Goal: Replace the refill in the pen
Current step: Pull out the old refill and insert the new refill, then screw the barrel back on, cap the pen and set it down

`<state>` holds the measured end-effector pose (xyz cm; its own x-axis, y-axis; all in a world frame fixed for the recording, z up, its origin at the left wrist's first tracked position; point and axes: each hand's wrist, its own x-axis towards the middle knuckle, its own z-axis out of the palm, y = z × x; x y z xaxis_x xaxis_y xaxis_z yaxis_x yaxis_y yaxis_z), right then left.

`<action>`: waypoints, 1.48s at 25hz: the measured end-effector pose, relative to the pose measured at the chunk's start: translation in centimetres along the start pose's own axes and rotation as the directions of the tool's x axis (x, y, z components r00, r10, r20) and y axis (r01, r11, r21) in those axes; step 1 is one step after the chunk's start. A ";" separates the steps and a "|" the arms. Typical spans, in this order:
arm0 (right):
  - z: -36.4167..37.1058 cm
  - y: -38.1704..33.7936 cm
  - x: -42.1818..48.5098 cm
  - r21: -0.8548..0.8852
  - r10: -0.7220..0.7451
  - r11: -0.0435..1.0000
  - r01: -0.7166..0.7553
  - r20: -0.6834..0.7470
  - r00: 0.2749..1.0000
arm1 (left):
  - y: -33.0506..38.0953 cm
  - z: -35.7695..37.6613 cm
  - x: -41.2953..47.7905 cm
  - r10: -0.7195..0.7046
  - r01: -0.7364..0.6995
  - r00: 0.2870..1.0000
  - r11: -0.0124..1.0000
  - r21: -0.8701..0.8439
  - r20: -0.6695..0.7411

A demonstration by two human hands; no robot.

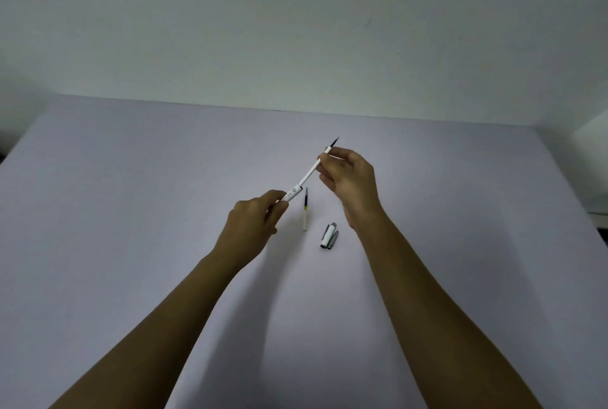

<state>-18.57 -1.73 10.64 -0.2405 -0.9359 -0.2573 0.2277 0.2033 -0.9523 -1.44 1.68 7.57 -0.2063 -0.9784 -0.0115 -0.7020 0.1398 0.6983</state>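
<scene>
The pen barrel [293, 194] is being held up above the bench [131, 194] in my left hand [255, 226], which is closing around its lower end. Moving right, a refill [312, 170] is sticking halfway out of the barrel's mouth, and my right hand [352, 183] is pinching it near the dark tip. Below, a second refill [305, 213] is lying on the bench, and just right of it the cap [329, 236] is resting on its side. I cannot tell whether the held refill is going in or coming out. I am judging that a skewed pull could bend the thin tube, and that I could mix up the two similar refills.
</scene>
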 end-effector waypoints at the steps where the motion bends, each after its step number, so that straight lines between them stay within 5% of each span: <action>1: -0.2 0.0 -0.2 -0.004 -0.010 1.000 0.011 0.011 1.000 | 0.0 -0.1 0.0 -0.012 0.012 1.000 1.000 -0.026 0.000; 17: -2.1 3.0 -0.3 -0.235 -0.067 0.968 0.083 0.074 0.995 | 0.1 0.3 -0.3 -0.052 0.049 0.998 0.993 -0.110 -0.024; 21: -5.1 5.6 0.8 -0.582 -0.182 0.809 0.079 -0.121 0.976 | -0.2 0.1 -0.7 -0.070 0.063 0.996 0.989 -0.134 -0.046; 24: -7.2 9.8 0.7 -0.749 -0.114 0.662 -0.031 -0.142 0.983 | -0.7 0.1 -0.8 -0.100 0.091 0.994 0.984 -0.154 -0.052; 37: -7.6 14.6 0.6 -0.790 0.054 0.592 -0.160 -0.159 0.986 | -2.0 1.0 -1.7 -0.136 0.126 0.989 0.978 -0.166 -0.054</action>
<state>-22.54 2.89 -4.68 -0.3747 -0.8660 -0.3311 -0.5722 0.4969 -0.6524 -0.39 3.18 5.52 -0.0716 -0.9951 -0.0677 -0.5997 -0.0113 0.8001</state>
